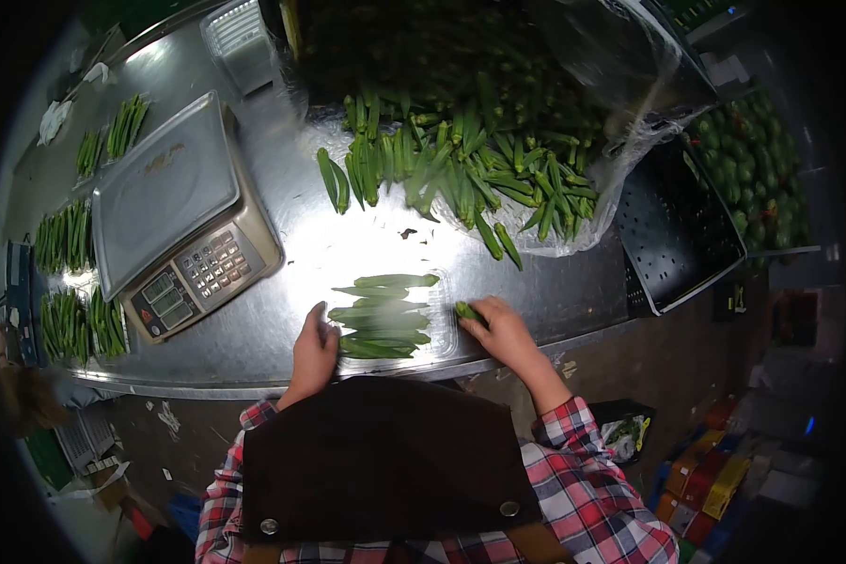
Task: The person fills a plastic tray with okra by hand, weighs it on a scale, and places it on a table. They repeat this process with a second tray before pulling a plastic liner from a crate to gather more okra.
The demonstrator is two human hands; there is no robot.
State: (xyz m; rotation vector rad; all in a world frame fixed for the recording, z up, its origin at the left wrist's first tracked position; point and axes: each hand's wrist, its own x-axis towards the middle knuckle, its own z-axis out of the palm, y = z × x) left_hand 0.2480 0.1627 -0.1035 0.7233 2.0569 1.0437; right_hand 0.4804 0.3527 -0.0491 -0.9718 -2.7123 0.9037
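Several okra pods (381, 318) lie side by side in a clear plastic tray (448, 310) on the steel table in front of me. At the tray's left end is my left hand (313, 352), thumb and fingers a little apart, close against the pod ends and holding none. Just beyond the right end, my right hand (501, 332) is closed on a short green okra (466, 312) that sticks out past the fingertips. A large okra pile (461, 160) spreads across clear plastic film behind the tray.
A digital scale (193, 216) stands to the left, with packed okra trays (64, 235) beyond it. On the right, a black perforated crate (681, 226) sits by the table edge, near a crate of green produce (752, 164). Crumpled clear film (653, 103) hangs beside the pile.
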